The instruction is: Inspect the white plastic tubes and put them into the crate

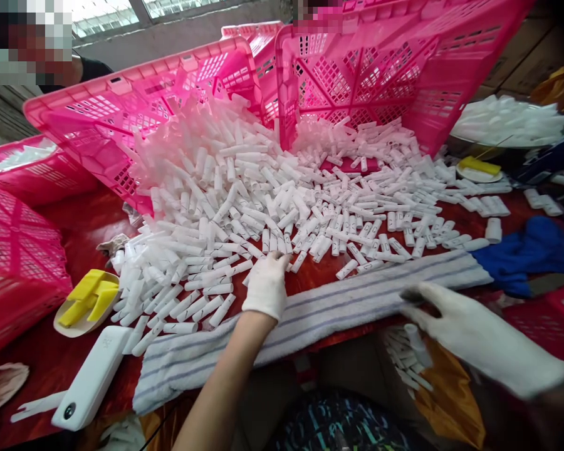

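My left hand (266, 287) wears a white glove and reaches to the near edge of a heap of small white plastic tubes (244, 188). Its fingers are bent and drawn together on a few upright tubes (273, 242); the exact grip is partly hidden. Many tubes carry a short dark mark. To the right, my right hand (470, 332), gloved in white with dark fingertips, hovers past the table's front edge with thumb and fingers apart. Just below it, a blurred white tube (417, 343) shows over an orange-brown bag (451, 394) with more tubes in it.
Two pink crates (141, 81) (357, 75) lie tipped behind the heap. A striped towel (319, 313) runs along the front edge. At left are a white power bank (94, 376) and a dish of yellow pieces (87, 300); at right, a blue cloth (531, 250). Another person is at upper left.
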`<act>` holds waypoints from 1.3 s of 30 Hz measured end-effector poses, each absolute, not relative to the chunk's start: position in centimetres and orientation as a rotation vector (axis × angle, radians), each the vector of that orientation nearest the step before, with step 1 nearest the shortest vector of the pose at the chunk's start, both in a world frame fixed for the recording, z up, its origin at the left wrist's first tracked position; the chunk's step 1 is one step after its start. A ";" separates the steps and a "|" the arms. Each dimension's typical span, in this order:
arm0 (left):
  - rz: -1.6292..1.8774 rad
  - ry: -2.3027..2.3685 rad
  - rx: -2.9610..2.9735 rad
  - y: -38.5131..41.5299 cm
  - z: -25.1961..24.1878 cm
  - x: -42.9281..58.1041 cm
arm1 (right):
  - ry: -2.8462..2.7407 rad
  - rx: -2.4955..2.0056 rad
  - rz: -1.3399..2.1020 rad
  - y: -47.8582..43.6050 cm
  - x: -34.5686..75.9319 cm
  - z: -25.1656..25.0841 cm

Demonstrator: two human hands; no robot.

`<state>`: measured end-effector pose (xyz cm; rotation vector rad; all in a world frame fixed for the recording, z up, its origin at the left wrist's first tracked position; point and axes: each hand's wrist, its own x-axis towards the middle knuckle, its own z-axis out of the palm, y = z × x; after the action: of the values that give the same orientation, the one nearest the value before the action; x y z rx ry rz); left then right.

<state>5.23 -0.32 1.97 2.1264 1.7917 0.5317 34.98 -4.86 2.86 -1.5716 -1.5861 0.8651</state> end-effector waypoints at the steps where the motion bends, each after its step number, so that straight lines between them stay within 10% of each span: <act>1: 0.484 1.798 2.177 0.5 1.7 4.8 | -1.733 -1.532 0.803 -3.8 34.6 2.6; 8: 0.787 1.787 2.013 1.4 -0.3 4.5 | -2.369 -1.251 0.513 3.7 29.2 -1.0; 11: 1.289 1.608 1.361 -0.1 0.4 4.4 | -1.900 -1.121 0.800 3.3 27.8 -0.8; 18: 1.290 1.005 0.380 -2.6 3.4 6.6 | -1.068 -0.824 1.361 0.7 23.6 3.8; 39: 1.435 1.130 0.845 -4.9 1.3 10.3 | -1.045 -1.094 1.398 -1.1 24.9 2.4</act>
<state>10.29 -4.88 1.27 0.8450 1.1296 1.4348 24.94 -1.14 2.37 -1.0937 -1.0451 1.3981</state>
